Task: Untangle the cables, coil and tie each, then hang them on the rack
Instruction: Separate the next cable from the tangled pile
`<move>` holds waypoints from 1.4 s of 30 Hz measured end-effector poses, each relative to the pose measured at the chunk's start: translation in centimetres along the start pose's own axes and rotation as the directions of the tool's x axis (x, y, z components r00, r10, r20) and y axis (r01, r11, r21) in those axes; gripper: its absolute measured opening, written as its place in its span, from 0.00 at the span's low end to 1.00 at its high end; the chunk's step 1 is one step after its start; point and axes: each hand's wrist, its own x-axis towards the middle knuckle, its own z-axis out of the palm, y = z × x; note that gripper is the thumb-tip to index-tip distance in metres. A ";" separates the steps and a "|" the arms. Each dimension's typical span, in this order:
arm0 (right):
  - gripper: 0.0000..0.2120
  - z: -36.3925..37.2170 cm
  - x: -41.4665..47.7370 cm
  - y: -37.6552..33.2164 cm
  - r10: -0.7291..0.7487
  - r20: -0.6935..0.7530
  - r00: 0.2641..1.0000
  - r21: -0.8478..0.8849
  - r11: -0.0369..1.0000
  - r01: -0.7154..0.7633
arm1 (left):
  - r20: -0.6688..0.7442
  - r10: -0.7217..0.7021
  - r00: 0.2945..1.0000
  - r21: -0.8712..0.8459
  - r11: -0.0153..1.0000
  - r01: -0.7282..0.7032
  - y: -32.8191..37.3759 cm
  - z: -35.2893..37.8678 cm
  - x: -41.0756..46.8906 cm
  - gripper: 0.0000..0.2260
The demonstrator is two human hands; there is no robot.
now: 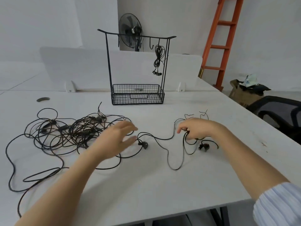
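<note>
Head view: a person works at a white table [162, 193]. One coiled cable [157, 60] hangs on a hook at the right of the rack [137, 95], so 1 looks done & the rest are not

The big tangle [70, 132] lies on the left of the table, w/ lots of loops on top of each other. A loose cable [162, 139] runs from just beside the tangle over to the right hand [195, 129]. The right grip is curled round a few loops of it, so it holds that cable. The left hand [120, 136] is over the right edge of the tangle, fingers straight, grip wide, holding nothing. It's blurry, so can't tell if it touches the cords. An earbud [144, 144] lies just beside its fingertips. Another small end piece [204, 145] lies near the right hand. Thin wire ties [189, 115] lie just behind that hand

The cables look thin, light & floppy. They prob. won't keep a shape, so loops will likely spring open unless pinched where they cross. The buds are small & can catch in other loops; a hard pull could make knots tighter or hurt the cord. Best spot to hold is prob. the cord right next to a bud, then lead it out loop by loop
</note>
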 end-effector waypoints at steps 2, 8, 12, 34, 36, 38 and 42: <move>0.22 0.1 0.2 -1.5 -0.031 0.103 0.994 -0.099 0.994 0.041 | 0.269 -0.231 0.935 0.201 0.963 0.180 0.5 1.4 0.1 0.33; 0.17 0.8 2.7 -5.5 0.013 -0.159 0.987 0.123 0.992 0.007 | 0.249 -0.233 0.940 0.300 0.942 0.153 0.6 2.8 0.6 0.18; 0.23 2.8 5.9 -7.2 -0.047 -0.291 0.956 0.058 0.996 0.067 | 0.229 -0.151 0.962 0.180 0.977 0.110 0.0 3.2 0.2 0.16; 0.12 1.5 5.3 -6.4 0.166 -0.503 0.848 0.853 -0.063 0.518 | -0.280 -0.403 0.871 -0.332 0.892 0.306 0.7 1.6 0.6 0.09; 0.11 2.4 5.2 -7.2 0.112 -0.455 0.884 0.880 -0.099 0.465 | -0.246 -0.474 0.846 -0.523 0.799 0.296 0.9 1.4 0.6 0.11; 0.11 3.4 5.1 -7.7 0.053 -0.426 0.903 0.901 -0.061 0.429 | -0.171 -0.572 0.802 -0.690 0.651 0.317 0.5 1.4 0.8 0.13; 0.12 4.2 5.0 -8.0 0.084 -0.371 0.925 0.902 -0.204 0.380 | -0.114 -0.577 0.809 -0.754 0.580 0.308 0.5 1.6 0.9 0.13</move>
